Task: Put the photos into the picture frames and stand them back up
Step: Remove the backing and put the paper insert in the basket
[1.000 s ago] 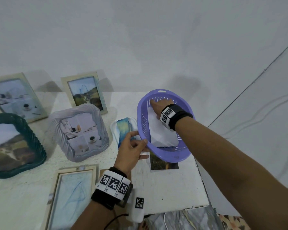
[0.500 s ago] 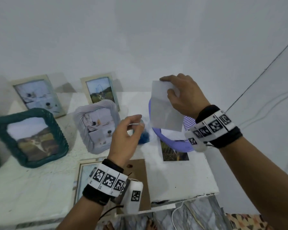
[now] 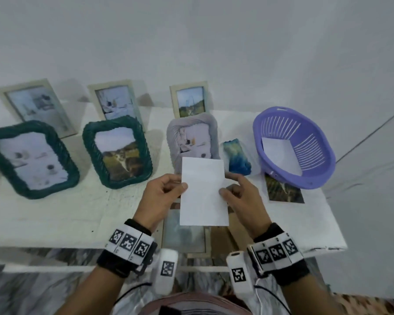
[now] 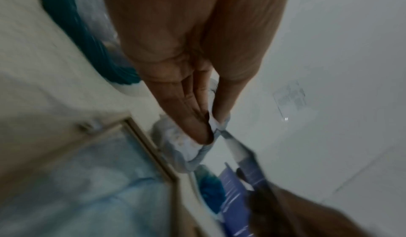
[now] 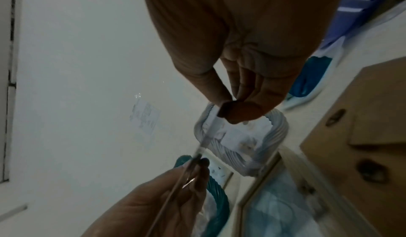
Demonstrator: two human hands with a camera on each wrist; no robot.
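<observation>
1. Now both hands hold one photo (image 3: 203,192) by its side edges, its white back facing up; the left hand (image 3: 159,196) pinches the left edge between thumb and fingers (image 4: 197,127), and the right hand (image 3: 241,198) pinches the right edge the same way.
2. Directly below the photo lies an open frame (image 3: 184,233), flat on the counter (image 3: 77,212), with its brown backing board (image 5: 362,119) just to the right.
3. To do this step well, I would turn the picture side towards the glass, square the corners with the opening, and keep the fingers on the edges only (smudges show under glass).
4. Beyond the photo stand filled frames in two rows, backed by a pale wall (image 3: 191,42).
5. Right of the photo sits a purple basket (image 3: 314,162) holding another sheet, with a loose print (image 3: 284,192) at its foot.
</observation>
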